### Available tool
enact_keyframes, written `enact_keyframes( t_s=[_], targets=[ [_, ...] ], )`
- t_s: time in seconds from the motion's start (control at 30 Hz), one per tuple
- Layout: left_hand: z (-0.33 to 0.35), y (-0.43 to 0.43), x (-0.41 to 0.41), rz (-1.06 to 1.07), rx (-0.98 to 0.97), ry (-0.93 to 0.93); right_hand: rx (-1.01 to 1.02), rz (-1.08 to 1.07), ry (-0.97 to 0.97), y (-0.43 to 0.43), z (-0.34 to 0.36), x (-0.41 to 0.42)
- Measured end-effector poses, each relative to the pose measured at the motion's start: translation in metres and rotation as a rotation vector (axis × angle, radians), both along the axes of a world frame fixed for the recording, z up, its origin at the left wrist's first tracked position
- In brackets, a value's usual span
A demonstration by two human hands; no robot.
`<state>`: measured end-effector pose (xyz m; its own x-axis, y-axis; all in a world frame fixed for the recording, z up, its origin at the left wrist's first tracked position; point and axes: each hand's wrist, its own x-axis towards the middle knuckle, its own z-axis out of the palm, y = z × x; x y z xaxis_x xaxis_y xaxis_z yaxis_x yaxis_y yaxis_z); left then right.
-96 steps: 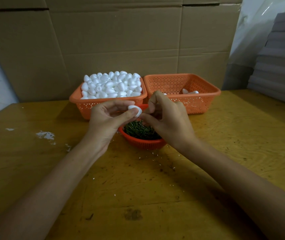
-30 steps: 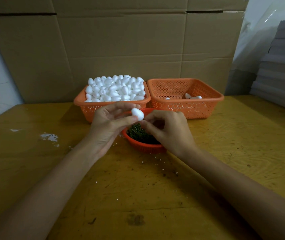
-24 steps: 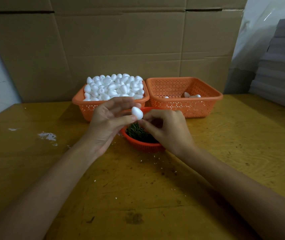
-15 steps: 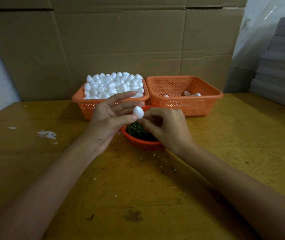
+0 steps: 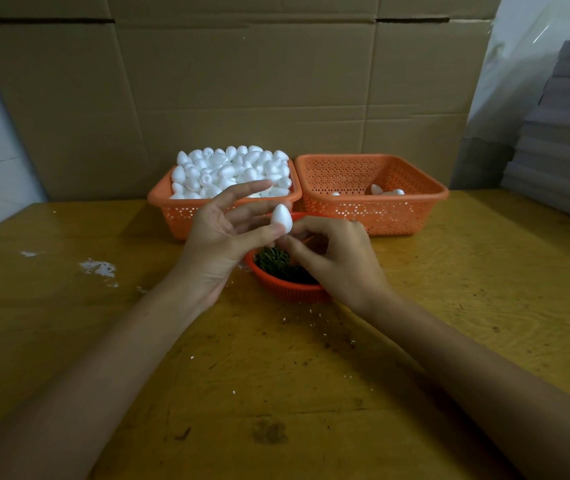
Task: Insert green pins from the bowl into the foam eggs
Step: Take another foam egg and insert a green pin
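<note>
Foam egg (image 5: 282, 218): one small white egg is held up in the air, pointy end up, just over the far rim of the bowl (image 5: 287, 289). The left hand (image 5: 221, 237) pinches it low down between the thumb and one finger, so the egg sits at about 2 o'clock from that palm. The other fingers of the left hand are spread out straight and point toward 1 o'clock. The right hand (image 5: 339, 258) is at 4 o'clock from the egg. Its fingers are curled, and the tips of its thumb and first finger are pressed together right under the bottom of the egg, touching the left thumb. I cannot tell if there is a pin between those tips, because it is too small to see. The little orange bowl stands on the counter (image 5: 276, 375) at 6 o'clock from the egg, partly under the right hand, with a dark heap of green pins (image 5: 276, 264) inside. At 11 o'clock from the bowl is an orange basket (image 5: 179, 213) piled high with foam eggs (image 5: 231, 171). Touching it, at 1 o'clock from the bowl, is a second orange basket (image 5: 380, 216) with only a few eggs (image 5: 388, 191) in it. Tiny white crumbs (image 5: 98, 268) lie on the yellow counter. A big cardboard sheet (image 5: 242, 81) stands behind the baskets.
</note>
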<state>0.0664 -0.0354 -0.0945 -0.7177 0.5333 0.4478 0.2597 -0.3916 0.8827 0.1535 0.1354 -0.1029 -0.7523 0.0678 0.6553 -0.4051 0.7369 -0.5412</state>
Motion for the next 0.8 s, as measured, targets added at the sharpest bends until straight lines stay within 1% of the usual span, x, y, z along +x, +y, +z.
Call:
enact_keyframes(
  t_s=[0.1, 0.2, 0.3, 0.5, 0.63, 0.8],
  targets=[
    [-0.002, 0.003, 0.0, 0.093, -0.002, 0.0, -0.058, -0.049, 0.0, 0.002, 0.004, 0.0],
    [-0.004, 0.003, -0.002, 0.181, -0.051, 0.035, -0.127, -0.176, 0.032, 0.021, 0.014, -0.002],
    [-0.005, 0.002, -0.003, 0.177, -0.069, 0.057, -0.274, -0.293, 0.022, 0.054, 0.021, -0.006],
    [-0.007, 0.003, -0.001, 0.176, -0.094, 0.077, -0.496, -0.461, -0.077, 0.107, 0.016, -0.009],
    [-0.005, 0.003, -0.002, 0.183, -0.1, 0.07, -0.58, -0.495, -0.123, 0.12, 0.012, -0.01],
    [-0.005, 0.003, -0.002, 0.189, -0.109, 0.065, -0.604, -0.488, -0.16, 0.129, 0.009, -0.012]
  ],
)
